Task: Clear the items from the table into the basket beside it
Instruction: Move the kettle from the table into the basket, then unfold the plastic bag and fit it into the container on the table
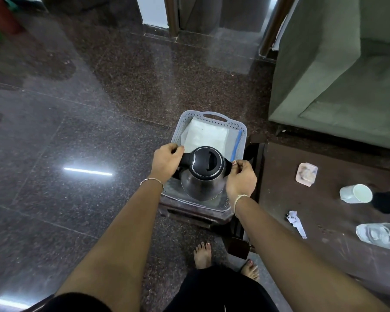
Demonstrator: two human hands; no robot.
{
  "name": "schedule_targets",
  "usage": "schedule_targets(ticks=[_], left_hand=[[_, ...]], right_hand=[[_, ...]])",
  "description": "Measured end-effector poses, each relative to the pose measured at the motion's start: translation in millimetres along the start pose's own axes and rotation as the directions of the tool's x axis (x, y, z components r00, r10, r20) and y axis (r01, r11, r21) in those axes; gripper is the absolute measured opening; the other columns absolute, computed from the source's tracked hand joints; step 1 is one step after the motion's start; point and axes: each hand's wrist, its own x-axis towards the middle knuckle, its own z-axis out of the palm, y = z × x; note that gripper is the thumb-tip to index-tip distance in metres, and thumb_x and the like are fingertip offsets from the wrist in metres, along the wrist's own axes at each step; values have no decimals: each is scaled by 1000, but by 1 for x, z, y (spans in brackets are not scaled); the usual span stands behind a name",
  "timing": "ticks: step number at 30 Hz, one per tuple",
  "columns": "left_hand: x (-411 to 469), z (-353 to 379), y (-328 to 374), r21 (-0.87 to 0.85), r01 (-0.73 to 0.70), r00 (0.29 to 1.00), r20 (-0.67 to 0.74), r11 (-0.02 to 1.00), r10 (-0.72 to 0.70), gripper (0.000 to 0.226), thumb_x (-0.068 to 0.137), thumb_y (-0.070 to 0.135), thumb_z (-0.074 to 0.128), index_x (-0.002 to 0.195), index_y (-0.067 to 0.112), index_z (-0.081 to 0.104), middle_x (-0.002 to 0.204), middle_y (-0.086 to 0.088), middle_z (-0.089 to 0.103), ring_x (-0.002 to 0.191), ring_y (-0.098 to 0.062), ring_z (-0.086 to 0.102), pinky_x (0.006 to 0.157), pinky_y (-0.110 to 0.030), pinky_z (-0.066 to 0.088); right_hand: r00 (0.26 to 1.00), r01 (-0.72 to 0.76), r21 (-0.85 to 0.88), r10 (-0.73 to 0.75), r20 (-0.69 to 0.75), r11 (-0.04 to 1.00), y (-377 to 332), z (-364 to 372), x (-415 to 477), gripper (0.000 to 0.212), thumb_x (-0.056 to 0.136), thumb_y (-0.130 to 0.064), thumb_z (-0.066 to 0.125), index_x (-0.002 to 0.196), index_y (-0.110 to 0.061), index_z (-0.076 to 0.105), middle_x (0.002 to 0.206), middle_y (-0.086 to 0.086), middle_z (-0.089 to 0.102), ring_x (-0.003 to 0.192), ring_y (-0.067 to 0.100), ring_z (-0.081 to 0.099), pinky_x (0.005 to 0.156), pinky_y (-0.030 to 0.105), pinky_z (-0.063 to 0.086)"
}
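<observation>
A steel electric kettle (203, 183) with a black lid stands upright inside the grey perforated basket (214, 119), at its near end. My left hand (166, 161) grips the kettle's black handle on the left side. My right hand (240, 176) pinches the kettle's spout edge on the right. A white plastic bag with a blue strip (208, 136) lies in the far part of the basket. On the brown table (324, 212) to the right lie a small pink container (306, 174), a white cup on its side (356, 193), a crumpled paper scrap (297, 222) and a clear plastic bottle (379, 235).
The basket rests on a low dark stool (196, 213) to the left of the table. A green sofa (338, 70) stands behind the table. A black object (388, 201) sits at the table's right edge. My bare feet (203, 254) stand on the dark polished floor.
</observation>
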Motion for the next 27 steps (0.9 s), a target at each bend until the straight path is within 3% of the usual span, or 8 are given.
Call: schedule_targets(ticks=[2,6,8,13,16,21,23,27], left_hand=[[-3,-1,4,20,-19,1000,4,1000,19,30,86,34,52,73,9,63,65,-3,63,60,-14,55,54,-26,40],[-12,-2,20,49,-87,996,17,995,86,21,89,34,56,73,22,62,65,10,61,72,-15,59,68,-25,40],[-16,-2,33,54,-124,992,26,991,123,18,90,33,57,78,22,64,69,8,63,75,-14,60,71,-24,40],[-23,3,69,31,-182,983,30,983,181,24,91,34,56,81,16,68,75,3,69,76,-16,62,70,-25,42],[-27,14,92,28,-203,978,45,979,202,26,92,34,55,87,12,69,81,-1,72,78,-17,63,73,-30,46],[-36,47,125,17,-235,969,76,972,233,24,91,31,55,76,14,62,60,9,57,59,-7,52,56,-24,33],[-39,61,134,36,-245,968,64,969,242,24,89,30,57,68,20,57,59,12,55,58,-1,50,54,-19,30],[-35,91,151,34,-189,981,45,981,187,15,87,24,56,72,26,55,66,13,57,66,-9,52,55,-18,31]], right_hand=[[1000,-5,16,5,25,1000,0,-3,2,15,95,-20,53,95,-11,64,89,7,69,75,21,58,67,26,38],[993,5,44,-10,114,999,-1,-13,2,18,95,-24,54,99,-10,66,94,7,70,86,24,63,78,33,49],[990,22,63,-31,138,998,-5,-20,2,18,95,-23,55,101,-10,66,97,8,70,89,24,64,81,35,51],[986,49,113,-67,155,992,-14,-40,8,13,93,-18,56,100,-13,66,95,2,69,84,16,62,73,23,41],[986,44,141,-66,155,989,-15,-53,13,13,93,-16,56,100,-14,67,96,2,69,87,17,63,75,24,45],[982,42,124,-64,177,991,-15,-73,35,14,93,-16,56,100,-13,68,95,2,70,86,18,63,76,27,47],[978,54,103,-73,195,993,-15,-77,47,14,92,-16,57,99,-14,69,91,-1,68,81,15,60,73,24,43],[963,65,81,-84,256,995,-11,-79,76,14,92,-17,57,100,-15,68,89,-5,64,79,11,57,72,22,40]])
